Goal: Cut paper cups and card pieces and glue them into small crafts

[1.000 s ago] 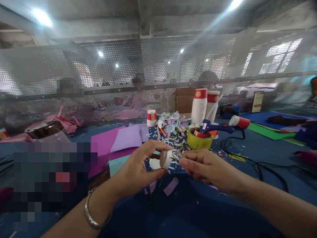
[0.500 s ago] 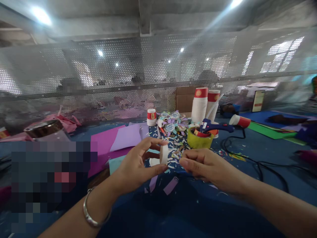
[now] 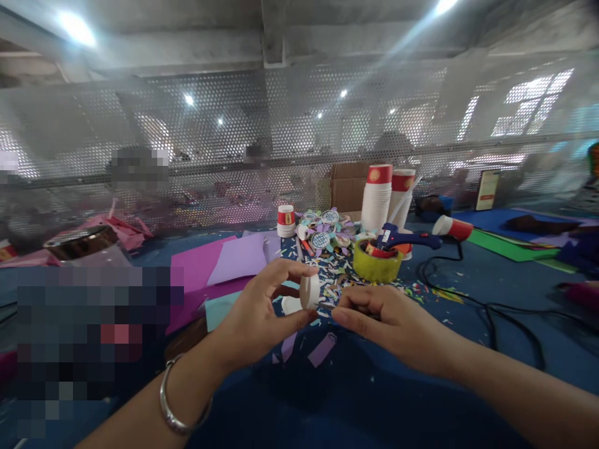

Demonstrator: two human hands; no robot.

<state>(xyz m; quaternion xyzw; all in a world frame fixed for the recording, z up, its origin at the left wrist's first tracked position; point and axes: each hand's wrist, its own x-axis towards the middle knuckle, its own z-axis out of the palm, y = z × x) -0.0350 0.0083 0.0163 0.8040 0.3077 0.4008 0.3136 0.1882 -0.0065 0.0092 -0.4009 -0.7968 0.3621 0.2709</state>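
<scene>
A short white round piece, looking like the cut-off base of a paper cup (image 3: 309, 292), is held on edge between the thumb and fingers of my left hand (image 3: 269, 305). Just to its right, my right hand (image 3: 374, 315) is closed in a pinch, its fingertips a little apart from the base. A thin sliver seems to poke out of that pinch, but I cannot make out what it is. Another white piece (image 3: 291, 304) lies partly hidden behind my left hand. Paper scraps (image 3: 334, 274) and a purple paper strip (image 3: 322, 350) lie on the blue table around my hands.
A glue gun (image 3: 407, 239) rests on a yellow tape roll (image 3: 377, 265), its black cord (image 3: 491, 312) trailing right. Stacked paper cups (image 3: 377, 199) stand behind, with a tipped cup (image 3: 453, 228) rightward. Purple sheets (image 3: 196, 262) lie left. A perforated screen (image 3: 299, 137) closes off the back.
My right hand has moved slightly left, nearer the cup base. The base has turned a little in my left fingers, showing more of its round face.
</scene>
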